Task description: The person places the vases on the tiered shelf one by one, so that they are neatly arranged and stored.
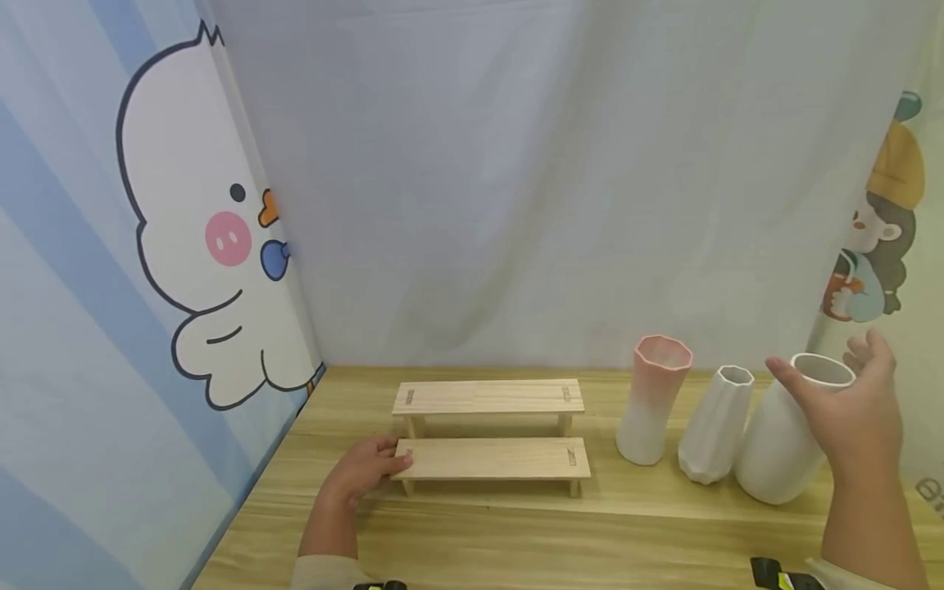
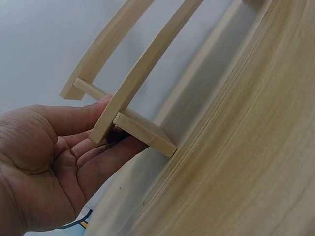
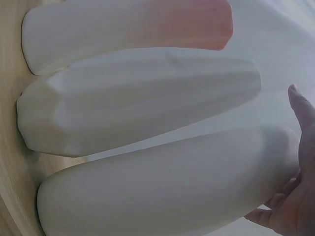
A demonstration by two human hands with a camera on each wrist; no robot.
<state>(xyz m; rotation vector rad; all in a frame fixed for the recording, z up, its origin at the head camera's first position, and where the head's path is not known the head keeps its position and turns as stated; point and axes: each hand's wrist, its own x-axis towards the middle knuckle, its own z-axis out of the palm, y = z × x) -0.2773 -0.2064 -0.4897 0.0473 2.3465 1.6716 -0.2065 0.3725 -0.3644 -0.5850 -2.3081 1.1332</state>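
Observation:
Two low wooden display risers stand one behind the other, the rear riser (image 1: 488,397) a little higher in the head view than the front riser (image 1: 492,459). My left hand (image 1: 367,469) pinches the left end of the front one; in the left wrist view the thumb is at the board's end (image 2: 106,123) and the fingers go under by its leg (image 2: 145,133). At the right, a plain white vase (image 1: 780,447) stands upright. My right hand (image 1: 859,401) is round its mouth with thumb and fingers spread wide, the fingers partly hidden behind it in the right wrist view.
Left of the plain vase stand a slim ribbed white vase (image 1: 714,430) and a pink-to-white vase (image 1: 652,406), close together. The wood-grain table (image 1: 472,545) runs back to a pale curtain (image 1: 472,188). A printed cloth with a cartoon bird (image 1: 192,238) hangs along the left side.

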